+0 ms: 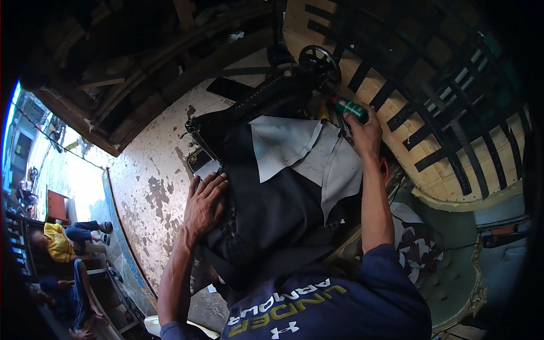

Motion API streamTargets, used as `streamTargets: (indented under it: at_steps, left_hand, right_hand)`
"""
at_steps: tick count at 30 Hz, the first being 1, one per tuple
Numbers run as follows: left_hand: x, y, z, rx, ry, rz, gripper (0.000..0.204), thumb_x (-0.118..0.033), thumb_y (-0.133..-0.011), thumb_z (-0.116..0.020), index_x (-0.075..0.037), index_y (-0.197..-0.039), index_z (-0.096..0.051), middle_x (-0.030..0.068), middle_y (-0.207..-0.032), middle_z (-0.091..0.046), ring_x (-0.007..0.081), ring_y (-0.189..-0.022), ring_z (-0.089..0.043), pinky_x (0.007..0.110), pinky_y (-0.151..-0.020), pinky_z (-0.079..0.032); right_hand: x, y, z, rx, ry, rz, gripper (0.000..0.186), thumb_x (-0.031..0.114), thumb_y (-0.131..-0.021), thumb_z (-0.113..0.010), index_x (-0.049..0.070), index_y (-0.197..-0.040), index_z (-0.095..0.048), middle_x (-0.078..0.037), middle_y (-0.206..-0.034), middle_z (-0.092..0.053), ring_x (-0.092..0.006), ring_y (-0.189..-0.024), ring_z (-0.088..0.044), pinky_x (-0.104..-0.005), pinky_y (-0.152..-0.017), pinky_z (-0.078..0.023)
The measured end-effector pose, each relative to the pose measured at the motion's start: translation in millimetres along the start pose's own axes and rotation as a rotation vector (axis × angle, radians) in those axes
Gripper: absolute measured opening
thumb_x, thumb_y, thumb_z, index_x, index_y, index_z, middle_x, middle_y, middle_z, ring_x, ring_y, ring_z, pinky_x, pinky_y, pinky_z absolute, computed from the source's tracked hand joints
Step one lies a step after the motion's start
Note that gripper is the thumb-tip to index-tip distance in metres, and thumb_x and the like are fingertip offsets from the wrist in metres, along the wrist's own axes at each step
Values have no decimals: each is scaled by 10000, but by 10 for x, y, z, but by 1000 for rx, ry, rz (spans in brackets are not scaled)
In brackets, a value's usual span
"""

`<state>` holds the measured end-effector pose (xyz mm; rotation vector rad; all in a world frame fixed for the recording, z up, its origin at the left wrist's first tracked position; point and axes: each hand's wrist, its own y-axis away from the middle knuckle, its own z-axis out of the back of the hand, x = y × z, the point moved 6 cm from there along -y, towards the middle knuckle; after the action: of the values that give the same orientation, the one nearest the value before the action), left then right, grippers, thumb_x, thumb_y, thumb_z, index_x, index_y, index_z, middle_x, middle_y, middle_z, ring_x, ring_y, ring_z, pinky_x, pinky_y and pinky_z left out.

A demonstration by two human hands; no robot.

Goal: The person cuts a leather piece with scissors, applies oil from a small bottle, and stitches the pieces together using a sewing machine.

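Observation:
A black sewing machine (258, 96) with a spoked handwheel (321, 68) stands on the worn table. My left hand (205, 204) lies palm down on black material (272, 198) beside the needle end, its fingers stretched out. The material spreads from there toward my body. Pale grey pieces (286, 144) with cut edges lie on top of it, next to the machine's arm. In my right hand (365, 127) is a small green bottle (350, 109), tilted so its reddish tip is near the machine, just below the handwheel. Whether anything comes out of the tip cannot be seen.
A flat black rectangular object (229, 89) lies behind the machine on the peeling table (141, 153). At right leans a wooden frame (408, 130) with black webbing strips. Greenish upholstery (459, 272) lies near my right elbow. Two people (59, 241) sit at far left.

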<state>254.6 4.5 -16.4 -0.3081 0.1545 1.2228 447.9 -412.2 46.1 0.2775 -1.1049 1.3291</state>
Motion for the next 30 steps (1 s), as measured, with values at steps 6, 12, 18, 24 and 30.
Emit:
streamTargets:
  at_steps: [6,12,18,24,30]
  left_hand:
    - [-24,-4,10,6,35,20,524,-118,-948,-570,-87,-1471,-598,86,-1610,-546,318,-1552,-419,545,-1319,-195]
    - [29,0,3,-8,7,24,541,-143,-947,-591,-111,-1487,-593,68,-1620,-541,302,-1548,-428,538,-1316,-201]
    - [-6,-27,2,-10,-10,4,528,-153,-963,-580,-103,-1489,-593,77,-1614,-548,310,-1545,-432,535,-1311,-220]
    - [-15,12,28,-18,-19,25,513,-142,-979,-589,-116,-1491,-592,68,-1610,-550,298,-1540,-440,536,-1311,-227]
    - [-55,-6,31,20,-40,101,451,-147,-999,-591,-114,-1448,-615,67,-1597,-565,276,-1533,-461,567,-1270,-291]
  right_hand:
    - [-325,-2,-176,-43,169,131,526,255,-848,-828,0,-1274,-654,-243,-1203,-709,-438,-1123,-660,-502,-973,-522]
    - [-215,115,176,-82,-131,199,507,260,-852,-850,4,-1240,-647,-224,-1107,-699,-426,-1070,-655,-509,-941,-523]
    - [-310,254,5,-37,159,368,530,250,-846,-870,26,-1276,-657,-197,-1224,-690,-399,-1187,-617,-502,-1024,-479]
    - [458,855,121,-190,221,450,424,190,-935,-777,10,-1298,-654,-155,-1258,-664,-375,-1140,-585,-494,-990,-467]
    - [1338,1902,-751,443,-327,535,208,107,-1006,-646,-5,-1178,-680,-190,-1160,-702,-364,-1135,-665,-463,-1005,-529]
